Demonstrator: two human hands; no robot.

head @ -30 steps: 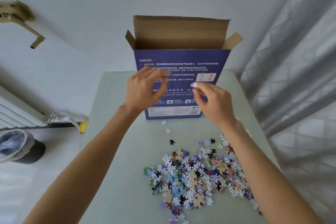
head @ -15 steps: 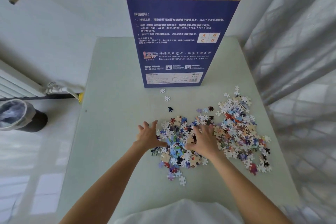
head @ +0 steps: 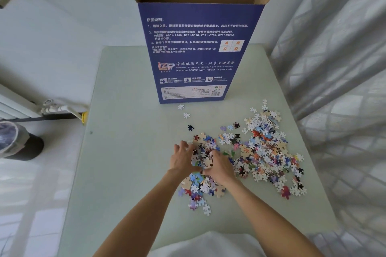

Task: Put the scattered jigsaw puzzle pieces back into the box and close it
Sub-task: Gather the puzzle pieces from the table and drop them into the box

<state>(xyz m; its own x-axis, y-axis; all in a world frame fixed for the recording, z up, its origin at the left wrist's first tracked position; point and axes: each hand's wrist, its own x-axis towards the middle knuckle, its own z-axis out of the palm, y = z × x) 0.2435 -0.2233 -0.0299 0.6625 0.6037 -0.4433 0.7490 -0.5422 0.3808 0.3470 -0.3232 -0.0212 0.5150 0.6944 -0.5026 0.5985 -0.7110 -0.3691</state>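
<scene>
A tall blue puzzle box [head: 198, 54] stands upright at the back of the table, its brown top flaps open. Many colourful jigsaw pieces [head: 265, 152] lie scattered on the pale green table [head: 125, 152], in front of the box and to its right. My left hand [head: 182, 158] and my right hand [head: 220, 166] are cupped toward each other over the left part of the pile, fingers curled round a heap of pieces [head: 203, 155] gathered between them. A few single pieces [head: 186, 115] lie near the foot of the box.
A grey sheer curtain [head: 338, 69] hangs along the table's right edge. On the floor to the left stand a lined waste bin [head: 14, 140] and a white radiator with a pipe [head: 56, 108]. A white wall is behind the box.
A second ago both hands were up at the box front. They came down onto the pile, and since half a second ago they have drawn closer together, scooping pieces between them.
</scene>
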